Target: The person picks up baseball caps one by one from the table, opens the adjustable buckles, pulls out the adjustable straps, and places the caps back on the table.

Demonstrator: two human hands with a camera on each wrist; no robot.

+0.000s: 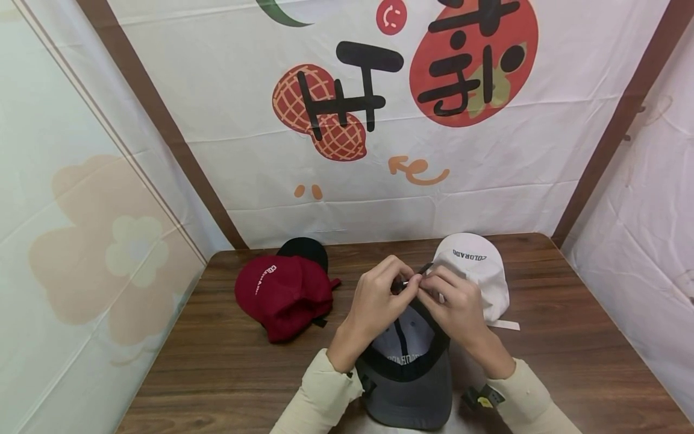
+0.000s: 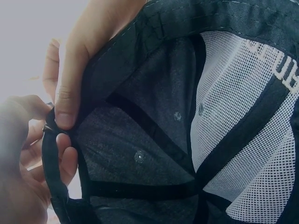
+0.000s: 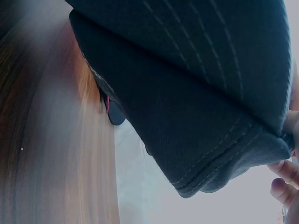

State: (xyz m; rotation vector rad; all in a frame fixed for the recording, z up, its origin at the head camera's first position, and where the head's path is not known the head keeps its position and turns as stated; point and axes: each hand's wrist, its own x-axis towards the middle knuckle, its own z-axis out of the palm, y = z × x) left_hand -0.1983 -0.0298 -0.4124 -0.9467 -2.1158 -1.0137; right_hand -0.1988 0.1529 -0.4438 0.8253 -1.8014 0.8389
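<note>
A dark grey cap (image 1: 408,398) is held upside down above the table, brim toward me and its inside showing. My left hand (image 1: 374,301) and right hand (image 1: 458,304) meet at its back edge, both pinching the adjusting strap (image 2: 55,172). In the left wrist view, a thumb presses the band beside a small metal buckle (image 2: 47,127), with fingers of the other hand close behind the strap. White mesh (image 2: 243,126) lines the front panel. From the right wrist, the cap's outside (image 3: 187,102) hides most of the hands; a few fingertips (image 3: 279,186) show at the edge.
On the left of the wooden table (image 1: 564,337) lies a red cap (image 1: 287,295) with a black brim (image 1: 306,250) behind it. A white cap (image 1: 488,283) lies at the back right, its strap (image 1: 505,325) sticking out. A printed cloth (image 1: 379,205) hangs behind the table.
</note>
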